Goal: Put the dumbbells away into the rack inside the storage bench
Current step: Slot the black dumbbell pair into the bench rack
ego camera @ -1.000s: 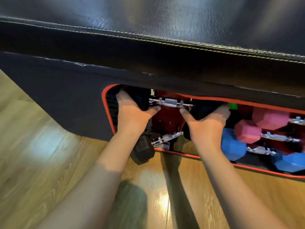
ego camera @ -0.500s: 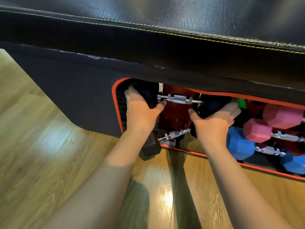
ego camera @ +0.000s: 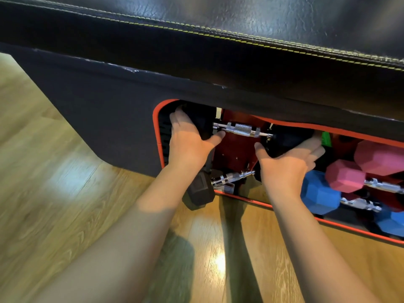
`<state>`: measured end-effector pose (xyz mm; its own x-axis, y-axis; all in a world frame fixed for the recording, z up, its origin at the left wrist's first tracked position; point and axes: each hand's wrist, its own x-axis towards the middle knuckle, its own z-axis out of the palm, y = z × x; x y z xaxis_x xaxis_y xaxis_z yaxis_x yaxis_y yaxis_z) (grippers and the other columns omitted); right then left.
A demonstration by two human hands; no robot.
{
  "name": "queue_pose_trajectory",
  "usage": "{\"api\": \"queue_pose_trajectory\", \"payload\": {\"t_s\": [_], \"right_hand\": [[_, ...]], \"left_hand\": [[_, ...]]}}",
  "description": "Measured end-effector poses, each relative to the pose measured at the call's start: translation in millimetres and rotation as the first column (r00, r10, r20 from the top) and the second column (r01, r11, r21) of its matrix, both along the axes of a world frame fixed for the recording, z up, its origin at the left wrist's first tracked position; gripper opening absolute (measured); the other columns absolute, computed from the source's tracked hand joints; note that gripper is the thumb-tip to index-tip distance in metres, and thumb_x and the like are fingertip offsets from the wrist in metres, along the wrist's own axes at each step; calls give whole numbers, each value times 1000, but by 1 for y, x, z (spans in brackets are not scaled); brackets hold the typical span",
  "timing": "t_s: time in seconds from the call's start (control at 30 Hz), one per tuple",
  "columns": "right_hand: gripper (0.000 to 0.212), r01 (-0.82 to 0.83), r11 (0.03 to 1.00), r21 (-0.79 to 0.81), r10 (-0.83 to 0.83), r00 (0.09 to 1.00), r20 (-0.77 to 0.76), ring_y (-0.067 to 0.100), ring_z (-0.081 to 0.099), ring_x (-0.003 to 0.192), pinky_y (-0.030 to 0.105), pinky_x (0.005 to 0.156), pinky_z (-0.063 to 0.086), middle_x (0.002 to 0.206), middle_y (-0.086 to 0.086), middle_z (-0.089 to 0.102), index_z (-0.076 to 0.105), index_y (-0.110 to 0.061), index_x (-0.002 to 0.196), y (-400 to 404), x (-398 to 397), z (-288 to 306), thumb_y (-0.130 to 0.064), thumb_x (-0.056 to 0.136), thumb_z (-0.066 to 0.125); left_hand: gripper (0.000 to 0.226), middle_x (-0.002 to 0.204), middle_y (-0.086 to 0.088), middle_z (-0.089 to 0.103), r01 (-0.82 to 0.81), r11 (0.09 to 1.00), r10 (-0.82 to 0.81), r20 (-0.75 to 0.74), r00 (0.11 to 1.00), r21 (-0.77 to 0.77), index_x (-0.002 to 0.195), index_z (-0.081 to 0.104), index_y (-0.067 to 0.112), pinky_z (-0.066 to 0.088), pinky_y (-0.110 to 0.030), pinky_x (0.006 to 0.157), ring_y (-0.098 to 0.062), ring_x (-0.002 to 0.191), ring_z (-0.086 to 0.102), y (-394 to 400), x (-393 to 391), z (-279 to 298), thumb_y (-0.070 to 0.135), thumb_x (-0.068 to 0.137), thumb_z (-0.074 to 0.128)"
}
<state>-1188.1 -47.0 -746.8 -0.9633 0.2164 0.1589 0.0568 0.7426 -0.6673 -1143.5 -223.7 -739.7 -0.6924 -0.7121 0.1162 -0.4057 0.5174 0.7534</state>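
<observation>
Little has moved: both hands keep gripping the black dumbbell (ego camera: 241, 129), chrome-handled, at the bench (ego camera: 105, 119) opening's upper left corner. Left hand (ego camera: 188, 143) wraps one head, right hand (ego camera: 286, 162) the other. Pink dumbbell (ego camera: 347, 176) lies rightward.

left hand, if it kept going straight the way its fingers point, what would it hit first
The left hand already grips the black dumbbell by its left head, fingers pointing into the bench. Pushed on, it would probably meet the dark inner wall behind; depth is unclear.

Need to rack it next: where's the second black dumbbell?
Head view, lower left of the bench opening: the lower black dumbbell sits under the left hand, its head poking onto the wood floor.
</observation>
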Motion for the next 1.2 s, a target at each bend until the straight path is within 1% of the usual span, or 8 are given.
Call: {"api": "queue_pose_trajectory", "payload": {"t_s": [0.17, 0.27, 0.43, 0.53, 0.63, 0.77, 0.97, 1.2], "right_hand": [[116, 0, 1000, -13, 0, 999, 36, 38, 28, 129, 46, 102, 39, 154, 16, 12, 13, -6, 150, 0, 3, 0, -63, 68, 73], [119, -21, 999, -46, 23, 999, 37, 42, 28, 130, 48, 104, 36, 154, 19, 13, 4, -9, 151, 2, 5, 4, -58, 69, 76], [106, -131, 988, 83, 99, 946, 308, 44, 32, 127, 47, 101, 37, 148, 19, 29, 21, -4, 148, 16, 33, 48, -59, 73, 72], [93, -271, 962, 7, 241, 865, 440, 40, 29, 135, 47, 108, 31, 152, 14, 27, 23, -7, 149, 26, 72, 105, -49, 81, 70], [73, -352, 931, -101, 358, 818, 450, 31, 37, 136, 37, 111, 29, 148, 12, 38, 36, -8, 145, 33, 115, 193, -37, 86, 68], [47, -435, 880, -192, 475, 782, 405, 22, 50, 119, 29, 100, 36, 128, 5, 52, 52, -13, 130, 39, 174, 349, -28, 88, 66], [38, -571, 777, -265, 629, 713, 309, 11, 55, 100, 24, 84, 41, 117, -7, 54, 55, -20, 122, 29, 269, 570, -35, 88, 62], [35, -660, 712, -238, 702, 676, 225, 9, 60, 88, 30, 81, 51, 116, -10, 57, 56, -26, 120, -13, 346, 666, -42, 88, 60]], "left_hand": [[119, 151, -10, 26, 27, 999, -31, 74, 997, 45, 148, 15, 7, 43, -35, 102, -28, 133, 41, 1, 3, 7, 62, 63, 78], [123, 155, -10, 21, 78, 994, -87, 116, 989, 81, 152, 7, 10, 40, -36, 108, -27, 138, 36, 0, 12, 14, 60, 65, 79], [126, 162, -12, 5, 233, 960, -274, 348, 897, 156, 153, -12, 10, 31, -34, 111, -25, 147, 20, 2, 46, 55, 53, 73, 76], [93, 156, -8, 32, 334, 911, -412, 525, 745, 242, 153, 21, 12, 35, -34, 109, -23, 140, 37, 7, 76, 108, 49, 82, 68], [65, 137, -1, 57, 386, 849, -528, 553, 645, 360, 140, 49, 19, 48, -34, 100, -19, 117, 60, 15, 113, 195, 47, 84, 67], [49, 130, 1, 61, 404, 864, -502, 455, 735, 302, 131, 58, 20, 41, -25, 98, -16, 117, 58, 26, 172, 351, 41, 87, 63], [36, 116, 3, 61, 333, 903, -405, 279, 871, 272, 122, 62, 20, 45, -29, 98, -12, 110, 58, 48, 287, 576, 33, 88, 65], [34, 114, 3, 60, 359, 929, -370, 190, 909, 95, 120, 63, 19, 40, -21, 85, -12, 101, 57, 6, 373, 670, 32, 88, 65]]}}
